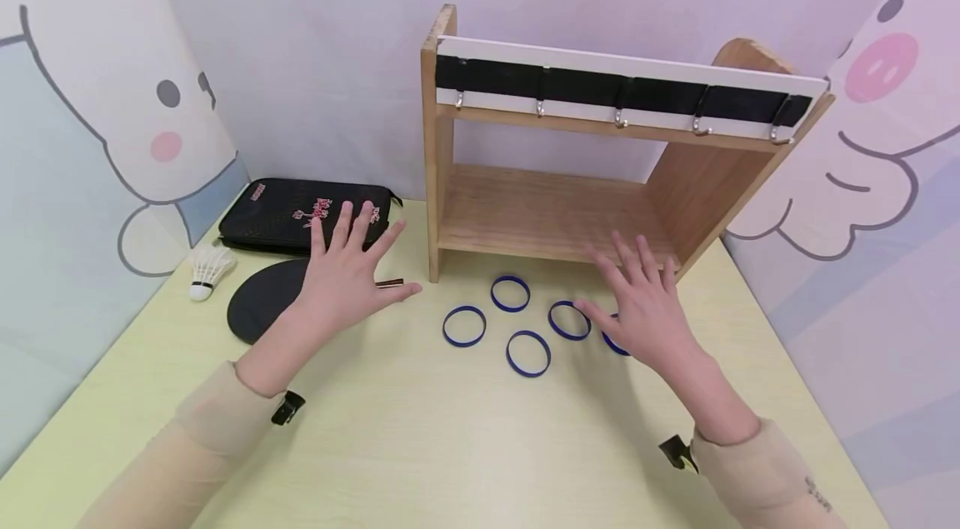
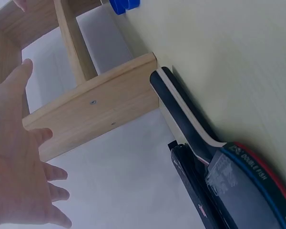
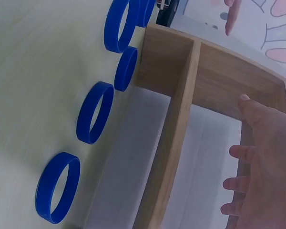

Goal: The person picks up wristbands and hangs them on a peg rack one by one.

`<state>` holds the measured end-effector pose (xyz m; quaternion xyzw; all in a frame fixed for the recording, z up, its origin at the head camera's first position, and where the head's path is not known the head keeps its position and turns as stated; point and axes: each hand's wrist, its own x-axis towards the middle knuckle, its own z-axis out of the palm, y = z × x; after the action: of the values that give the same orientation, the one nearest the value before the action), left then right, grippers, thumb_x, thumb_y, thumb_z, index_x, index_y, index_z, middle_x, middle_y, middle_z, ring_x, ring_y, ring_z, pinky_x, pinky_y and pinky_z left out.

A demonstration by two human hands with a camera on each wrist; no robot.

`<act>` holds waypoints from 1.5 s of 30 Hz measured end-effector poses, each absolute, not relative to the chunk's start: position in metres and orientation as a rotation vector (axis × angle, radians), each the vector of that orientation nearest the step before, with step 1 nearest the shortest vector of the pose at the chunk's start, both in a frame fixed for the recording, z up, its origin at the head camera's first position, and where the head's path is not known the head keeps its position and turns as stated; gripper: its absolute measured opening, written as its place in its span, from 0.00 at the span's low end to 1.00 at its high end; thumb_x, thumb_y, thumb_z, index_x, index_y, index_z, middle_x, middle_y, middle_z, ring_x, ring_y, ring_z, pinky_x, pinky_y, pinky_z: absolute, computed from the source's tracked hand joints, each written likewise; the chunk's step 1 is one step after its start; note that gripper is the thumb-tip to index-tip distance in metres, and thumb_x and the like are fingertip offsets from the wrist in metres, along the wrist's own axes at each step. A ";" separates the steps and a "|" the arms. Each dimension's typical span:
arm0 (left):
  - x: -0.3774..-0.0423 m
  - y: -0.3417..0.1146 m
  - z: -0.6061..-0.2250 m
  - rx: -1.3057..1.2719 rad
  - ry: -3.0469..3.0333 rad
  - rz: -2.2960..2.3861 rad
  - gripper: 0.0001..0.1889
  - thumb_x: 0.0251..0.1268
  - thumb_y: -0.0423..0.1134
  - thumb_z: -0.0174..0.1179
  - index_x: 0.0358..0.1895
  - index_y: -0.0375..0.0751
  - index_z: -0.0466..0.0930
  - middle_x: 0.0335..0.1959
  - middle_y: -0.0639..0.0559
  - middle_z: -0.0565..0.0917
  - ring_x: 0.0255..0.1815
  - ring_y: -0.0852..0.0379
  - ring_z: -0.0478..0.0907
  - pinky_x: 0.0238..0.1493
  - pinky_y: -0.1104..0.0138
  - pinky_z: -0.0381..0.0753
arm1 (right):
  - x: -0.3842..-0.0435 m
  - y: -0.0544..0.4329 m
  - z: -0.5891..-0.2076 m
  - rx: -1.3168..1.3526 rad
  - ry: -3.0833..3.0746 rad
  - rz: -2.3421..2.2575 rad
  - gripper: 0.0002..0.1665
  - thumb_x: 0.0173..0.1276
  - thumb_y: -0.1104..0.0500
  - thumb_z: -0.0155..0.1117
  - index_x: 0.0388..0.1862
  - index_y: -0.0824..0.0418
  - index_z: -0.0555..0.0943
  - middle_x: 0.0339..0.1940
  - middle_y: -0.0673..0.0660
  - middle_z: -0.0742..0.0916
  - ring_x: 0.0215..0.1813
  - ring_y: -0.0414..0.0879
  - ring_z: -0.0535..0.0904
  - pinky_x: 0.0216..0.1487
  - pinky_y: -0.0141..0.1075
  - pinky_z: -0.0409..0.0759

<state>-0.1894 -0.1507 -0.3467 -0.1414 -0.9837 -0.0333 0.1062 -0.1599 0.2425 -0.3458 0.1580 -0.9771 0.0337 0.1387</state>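
Fingers (image 1: 361,222) spread wide, gripping nothing: left hand (image 1: 341,281) near a black paddle (image 1: 255,304), right hand (image 1: 647,316) near 5 blue rings (image 3: 87,112) on the table (image 1: 450,446), at the near side of a wooden rack (image 1: 555,204).

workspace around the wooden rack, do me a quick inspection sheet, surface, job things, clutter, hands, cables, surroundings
Surface: pale yellow tabletop, faint wood grain
Job's things: five blue rings lie on the tabletop before the wooden rack; its five metal hooks hold none
Clutter: black case, table-tennis paddle and shuttlecock at the person's left
Hands: left hand and right hand hover spread, holding nothing
Cables: nothing seen
Surroundings: pale backdrop printed with cartoon figures
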 end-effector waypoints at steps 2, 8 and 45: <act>-0.191 -0.152 -0.344 -0.406 -2.894 -0.099 0.49 0.50 0.80 0.44 0.75 0.60 0.50 0.77 0.41 0.39 0.76 0.42 0.25 0.69 0.38 0.23 | -0.160 0.242 -0.344 0.466 -2.828 0.098 0.46 0.62 0.29 0.53 0.74 0.45 0.56 0.78 0.59 0.52 0.77 0.60 0.37 0.66 0.72 0.45; -0.198 -0.153 -0.340 -0.391 -2.885 -0.109 0.50 0.49 0.79 0.47 0.75 0.60 0.49 0.77 0.42 0.39 0.76 0.42 0.26 0.70 0.40 0.24 | -0.161 0.237 -0.350 0.559 -2.807 0.102 0.45 0.63 0.30 0.53 0.75 0.46 0.56 0.78 0.58 0.52 0.77 0.60 0.39 0.67 0.70 0.45; -0.272 -0.102 -0.392 -0.563 -2.425 -1.298 0.37 0.63 0.40 0.60 0.74 0.46 0.53 0.67 0.44 0.68 0.64 0.50 0.70 0.54 0.59 0.80 | -0.194 0.199 -0.428 1.232 -2.703 0.331 0.12 0.57 0.54 0.71 0.38 0.57 0.85 0.37 0.50 0.86 0.42 0.44 0.80 0.46 0.38 0.81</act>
<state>-0.2723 -0.1024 -0.3924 -0.1976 -0.8518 -0.4558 0.1662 -0.1937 0.1985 -0.4279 0.4109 -0.9017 0.1106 0.0762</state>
